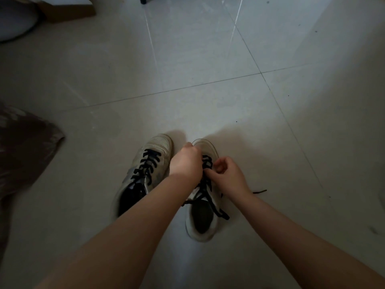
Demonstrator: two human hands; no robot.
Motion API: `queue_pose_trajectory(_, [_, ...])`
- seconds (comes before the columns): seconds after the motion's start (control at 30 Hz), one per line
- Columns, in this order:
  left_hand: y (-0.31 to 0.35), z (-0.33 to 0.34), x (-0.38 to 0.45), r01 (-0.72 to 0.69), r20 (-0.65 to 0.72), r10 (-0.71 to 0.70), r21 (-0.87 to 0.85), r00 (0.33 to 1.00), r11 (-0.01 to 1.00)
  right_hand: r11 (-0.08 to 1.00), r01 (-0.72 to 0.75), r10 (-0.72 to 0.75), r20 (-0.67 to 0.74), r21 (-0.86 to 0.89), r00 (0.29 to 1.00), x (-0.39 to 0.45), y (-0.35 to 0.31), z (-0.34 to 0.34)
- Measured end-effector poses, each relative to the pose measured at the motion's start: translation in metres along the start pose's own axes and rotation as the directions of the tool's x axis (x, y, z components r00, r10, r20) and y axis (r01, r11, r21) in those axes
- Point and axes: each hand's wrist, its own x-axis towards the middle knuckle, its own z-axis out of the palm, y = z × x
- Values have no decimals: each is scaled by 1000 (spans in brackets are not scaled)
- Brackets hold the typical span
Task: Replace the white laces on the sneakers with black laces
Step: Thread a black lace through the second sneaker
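I am working on the right sneaker (203,205), which is sitting on the tiled floor (187,59) at about six o'clock in my view, toe pointing to twelve. The left sneaker (143,178) is lying just beside it at nine o'clock, already carrying a black lace through its eyelets. My left hand (185,161) is curling over the forefoot of the right sneaker, fingers folded down toward the eyelets; whether that grip is actually pinching the lace I cannot tell, since the fingertips are hidden under my knuckles. My right hand (227,174) is pinching the black lace (206,163) between thumb and forefinger, at three o'clock from the lacing.

The lace looks light, limp and flat, so I am judging it will twist and flop wherever I am not holding it. The best hold is close to the stiff tip, where it can be steered into an eyelet. One loose end (259,191) is trailing on the floor at four o'clock from the shoe, and slack is looping over the collar. The sneaker itself seems light with a soft upper, likely to slide on this glossy tile, so steadying the toe with my left hand is making sense.

No white laces are showing anywhere here.
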Motion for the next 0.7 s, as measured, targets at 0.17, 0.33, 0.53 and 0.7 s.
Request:
queue_pose_trajectory(0.17, [-13,-1,3,-111,52,114,-66,992,992,1000,-1,1,-1,16,1000,-2,-2,1])
queue_pose_trajectory(0.33, [-30,9,-6,-88,-30,82,-362,996,928,999,-8,8,0,-36,1000,-3,-6,4])
queue_pose_trajectory(0.53, [-30,18,-14,-100,-124,51,-433,991,896,998,-60,60,-1,-37,998,-4,-5,3])
queue_pose_trajectory(0.7, [-27,10,-17,-163,-132,134,-249,982,955,998,-38,39,2,-53,999,-6,-3,3])
